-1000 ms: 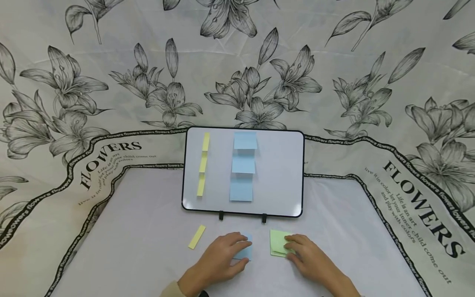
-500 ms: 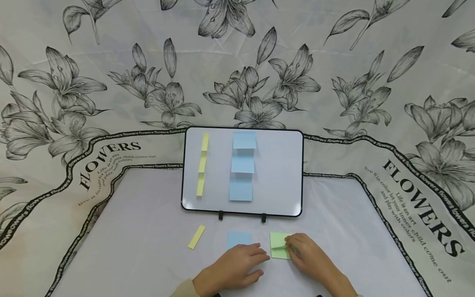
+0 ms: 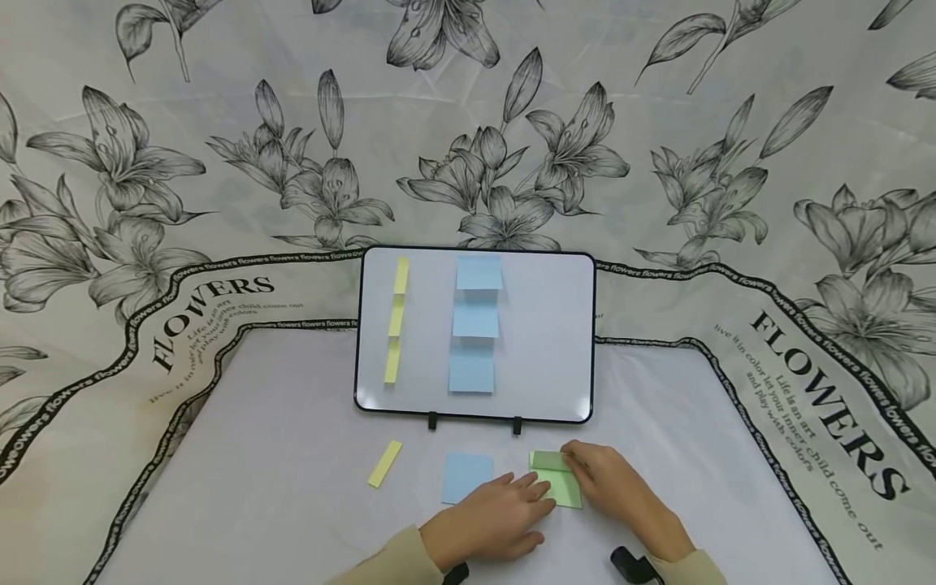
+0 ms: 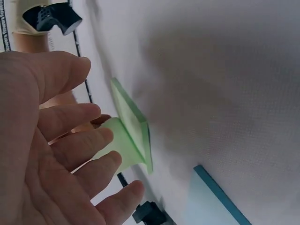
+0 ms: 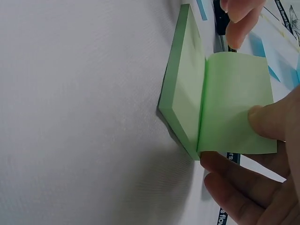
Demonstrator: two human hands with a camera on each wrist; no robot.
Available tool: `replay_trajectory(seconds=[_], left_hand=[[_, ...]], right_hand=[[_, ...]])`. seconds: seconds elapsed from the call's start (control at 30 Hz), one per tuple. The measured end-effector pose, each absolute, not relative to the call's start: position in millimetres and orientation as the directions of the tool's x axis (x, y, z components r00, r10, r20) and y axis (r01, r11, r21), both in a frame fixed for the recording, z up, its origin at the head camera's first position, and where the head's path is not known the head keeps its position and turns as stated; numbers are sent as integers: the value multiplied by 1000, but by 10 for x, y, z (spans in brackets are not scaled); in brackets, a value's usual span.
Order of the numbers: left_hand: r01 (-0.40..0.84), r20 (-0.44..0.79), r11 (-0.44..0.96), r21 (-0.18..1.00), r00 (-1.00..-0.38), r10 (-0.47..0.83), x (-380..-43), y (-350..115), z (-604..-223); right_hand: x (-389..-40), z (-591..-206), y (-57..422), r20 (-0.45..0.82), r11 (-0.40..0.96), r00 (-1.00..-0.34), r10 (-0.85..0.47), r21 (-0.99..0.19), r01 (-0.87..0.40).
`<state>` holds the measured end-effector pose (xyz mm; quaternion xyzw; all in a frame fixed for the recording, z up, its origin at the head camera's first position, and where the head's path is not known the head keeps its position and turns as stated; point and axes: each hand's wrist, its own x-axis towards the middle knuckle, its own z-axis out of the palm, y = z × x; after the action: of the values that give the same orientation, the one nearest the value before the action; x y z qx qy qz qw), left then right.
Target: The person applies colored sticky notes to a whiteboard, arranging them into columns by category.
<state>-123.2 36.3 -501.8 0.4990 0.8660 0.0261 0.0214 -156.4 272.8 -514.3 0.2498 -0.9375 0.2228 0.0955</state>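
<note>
My right hand (image 3: pixel 613 481) pinches the top sheet (image 5: pixel 236 101) of a green sticky note pad (image 5: pixel 182 89) between thumb and fingers. That sheet is peeled up and bent back from the pad, though one edge still joins it, as the right wrist view shows. My left hand (image 3: pixel 499 518) has its fingers spread and relaxed. In the head view its fingertips overlap the pad's left side; in the left wrist view they appear just short of the pad, holding nothing. A blue sticky note pad (image 3: pixel 465 478) lies left of the green one, partly behind the left hand.
Behind the pads a whiteboard (image 3: pixel 547 341) stands on small black feet (image 3: pixel 517 426). It carries a column of yellow strips (image 3: pixel 396 315) and a column of blue notes (image 3: pixel 474 315). A yellow strip pad (image 3: pixel 384 464) lies on the white cloth (image 3: pixel 292 455) at the left.
My left hand has moved right, from over the blue pad to beside the green one. My right hand has lifted the green top sheet and folded it away toward the whiteboard.
</note>
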Motion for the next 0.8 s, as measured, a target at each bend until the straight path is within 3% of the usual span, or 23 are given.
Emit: replay_trajectory(seconds=[0.8], left_hand=[[842, -52, 540, 3, -539, 840, -1252, 520, -5152]], right_hand=[[-1698, -5136, 2722, 277, 791, -875, -397, -380, -479]])
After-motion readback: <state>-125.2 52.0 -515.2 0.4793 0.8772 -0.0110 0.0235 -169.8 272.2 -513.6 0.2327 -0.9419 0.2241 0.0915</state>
